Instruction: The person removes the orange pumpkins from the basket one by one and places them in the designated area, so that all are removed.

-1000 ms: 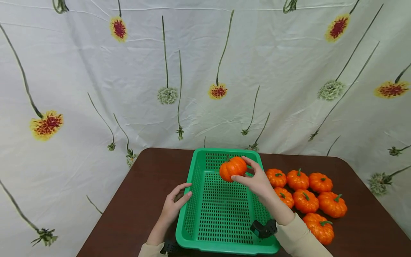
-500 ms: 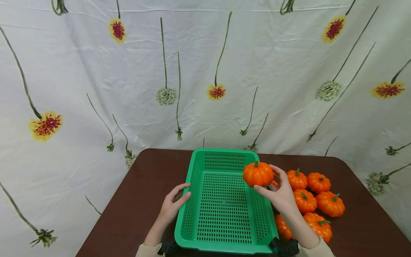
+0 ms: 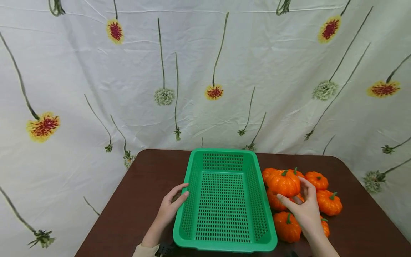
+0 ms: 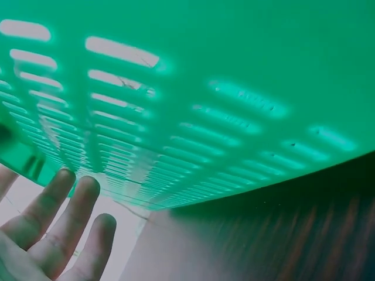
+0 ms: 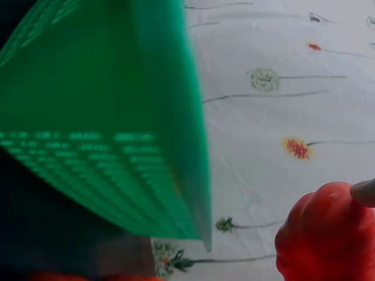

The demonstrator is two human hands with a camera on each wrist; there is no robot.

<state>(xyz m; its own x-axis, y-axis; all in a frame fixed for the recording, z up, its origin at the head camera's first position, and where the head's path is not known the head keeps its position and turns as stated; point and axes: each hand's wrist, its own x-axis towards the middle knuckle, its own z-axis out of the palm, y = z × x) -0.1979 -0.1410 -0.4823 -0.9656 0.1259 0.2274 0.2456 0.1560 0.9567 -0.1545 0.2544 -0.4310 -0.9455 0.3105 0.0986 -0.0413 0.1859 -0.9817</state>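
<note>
A small orange pumpkin (image 3: 284,183) with a green stem is gripped between the thumb and fingers of my right hand (image 3: 303,207), held above other pumpkins to the right of the basket. In the right wrist view the same pumpkin (image 5: 328,234) shows at the lower right, with one fingertip on it. The green plastic basket (image 3: 224,247) has slotted walls and floor, and no pumpkin lies inside. My left hand (image 3: 170,206) is at the basket's left rim, fingers extended. In the left wrist view, fingers (image 4: 64,228) appear beside the basket's slotted outer wall (image 4: 176,105).
Several more pumpkins lie on the dark brown table (image 3: 128,214) right of the basket, among them a front one (image 3: 287,227) and an outer one (image 3: 329,202). A white flower-printed cloth (image 3: 192,71) hangs behind the table.
My right hand has carried the pumpkin from above the basket rightward and down, over the other pumpkins. My left hand stays by the left rim.
</note>
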